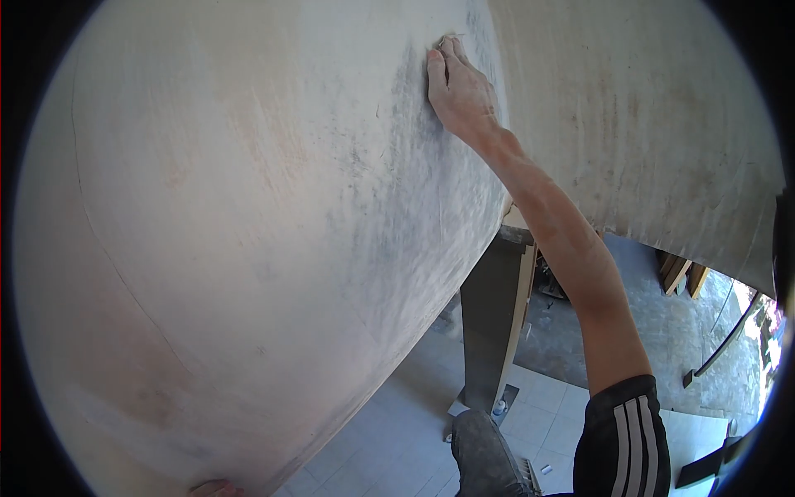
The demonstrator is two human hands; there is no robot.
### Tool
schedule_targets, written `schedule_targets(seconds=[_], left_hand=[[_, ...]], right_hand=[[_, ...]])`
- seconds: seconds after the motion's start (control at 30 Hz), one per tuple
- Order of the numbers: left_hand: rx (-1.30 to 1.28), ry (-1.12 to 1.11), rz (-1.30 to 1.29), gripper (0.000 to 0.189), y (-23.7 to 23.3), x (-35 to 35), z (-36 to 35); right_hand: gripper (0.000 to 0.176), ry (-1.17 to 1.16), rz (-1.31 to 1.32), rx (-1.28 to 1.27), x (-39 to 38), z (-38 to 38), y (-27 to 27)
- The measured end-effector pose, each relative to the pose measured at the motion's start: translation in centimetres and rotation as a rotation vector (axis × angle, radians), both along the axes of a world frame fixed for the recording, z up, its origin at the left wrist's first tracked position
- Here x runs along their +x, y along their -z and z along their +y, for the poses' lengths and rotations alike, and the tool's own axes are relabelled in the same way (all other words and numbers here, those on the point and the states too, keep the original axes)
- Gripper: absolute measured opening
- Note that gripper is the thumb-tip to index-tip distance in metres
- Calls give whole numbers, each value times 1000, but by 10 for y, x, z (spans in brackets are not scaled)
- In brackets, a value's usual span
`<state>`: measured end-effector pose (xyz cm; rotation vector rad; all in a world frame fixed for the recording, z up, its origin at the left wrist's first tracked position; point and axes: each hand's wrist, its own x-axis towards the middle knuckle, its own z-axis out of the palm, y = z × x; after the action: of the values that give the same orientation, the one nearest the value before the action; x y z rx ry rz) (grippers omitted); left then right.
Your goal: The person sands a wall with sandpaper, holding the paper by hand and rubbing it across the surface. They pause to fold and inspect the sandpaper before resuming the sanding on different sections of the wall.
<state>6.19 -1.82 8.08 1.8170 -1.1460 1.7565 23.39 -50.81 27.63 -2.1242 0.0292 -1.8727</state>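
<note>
My right hand point(465, 93) reaches up and presses against a large pale panel point(248, 207), close to the corner where it meets a second panel point(629, 108). Its fingers are together and bent over something thin with a pale edge, too small to make out. Around and below that hand the surface carries dark grey smudges and streaks. At the bottom edge of the view, a small part of my left hand point(217, 489) touches the lower panel edge; most of it is cut off, so its fingers cannot be read.
A grey upright post point(490, 319) stands under the corner, with a small bottle point(499, 407) at its foot. My knee point(480, 455) is over the tiled floor point(397, 431). Wooden pieces point(683, 273) lean at the right, near a dark curved bar point(729, 338).
</note>
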Motion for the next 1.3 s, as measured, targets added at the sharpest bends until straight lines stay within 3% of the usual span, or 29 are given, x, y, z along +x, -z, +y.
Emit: schedule_targets(seconds=[0.3,0.4,0.5,0.53,0.63,0.7,0.77,0.87,0.9,1.0,1.07,1.1,1.2,1.23,1.3], left_hand=[[-24,21,1,23,0,2,-1],[-20,37,37,18,8,2,7],[49,-70,200,19,27,-3,42],[82,-122,281,21,35,-9,52],[-43,-165,177,31,41,-5,38],[-225,-164,314,31,67,-15,46],[-297,-74,426,36,89,-29,53],[-117,164,633,15,114,-57,33],[-133,158,694,23,124,-66,16],[-186,77,1171,6,184,-92,-1],[-219,-10,1493,5,221,-102,-16],[-239,-27,1596,9,243,-106,-21],[-478,53,1924,28,308,-121,-34],[-539,58,1930,34,329,-127,-38],[-650,69,1930,47,361,-135,-47]], right_hand=[[66,-58,-5,96,17,-12,-15],[62,-218,-88,76,11,-12,0],[56,-175,-95,27,10,-6,34],[55,-182,-94,7,6,0,49],[53,-248,-46,-32,-21,20,104],[52,-362,12,-41,-39,28,145],[52,-364,101,86,-56,33,206],[48,-469,250,365,-110,62,285],[48,-468,298,488,-126,71,312],[49,-456,391,832,-150,87,435],[51,-394,504,994,-173,114,499],[55,-329,606,1048,-186,135,523],[50,-473,937,1058,-228,184,570],[52,-511,1054,1019,-238,199,577],[48,-828,1264,1074,-256,219,588]])
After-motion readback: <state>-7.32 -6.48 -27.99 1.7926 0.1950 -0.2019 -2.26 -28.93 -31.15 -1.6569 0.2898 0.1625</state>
